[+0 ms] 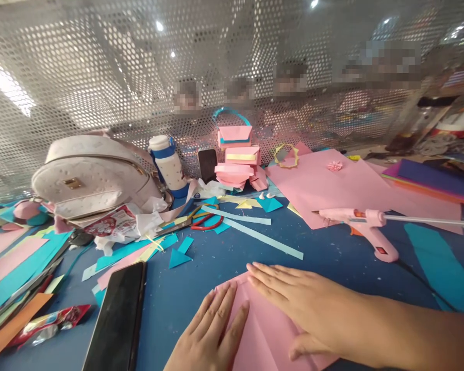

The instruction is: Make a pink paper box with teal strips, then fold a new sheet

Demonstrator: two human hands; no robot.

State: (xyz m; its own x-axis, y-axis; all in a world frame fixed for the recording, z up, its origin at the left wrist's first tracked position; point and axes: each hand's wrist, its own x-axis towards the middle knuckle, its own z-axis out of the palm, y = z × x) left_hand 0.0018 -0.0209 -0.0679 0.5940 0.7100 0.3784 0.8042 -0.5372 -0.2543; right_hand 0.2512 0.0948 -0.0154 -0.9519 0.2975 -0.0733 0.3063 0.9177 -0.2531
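A creased sheet of pink paper (255, 332) lies on the blue table at the lower middle, running off the bottom of the view. Flat on its left part rests my left hand (212, 330), fingers stretched out and pointing away from me. My right hand (294, 299) presses on its upper right, with long fingers extended toward the far edge and the thumb apart. Both hands are open and grip nothing. Parts of the paper are covered by the hands. Two pale blue paper strips (261, 238) lie just beyond the fingertips.
A black phone (116, 319) lies left of my hands. To the right is a pink glue gun (365, 226) with its cord. Red-handled scissors (206, 221), a white bottle (168, 165), a white backpack (88, 175), folded pink paper boxes (237, 157) and scraps stand before a perforated metal screen.
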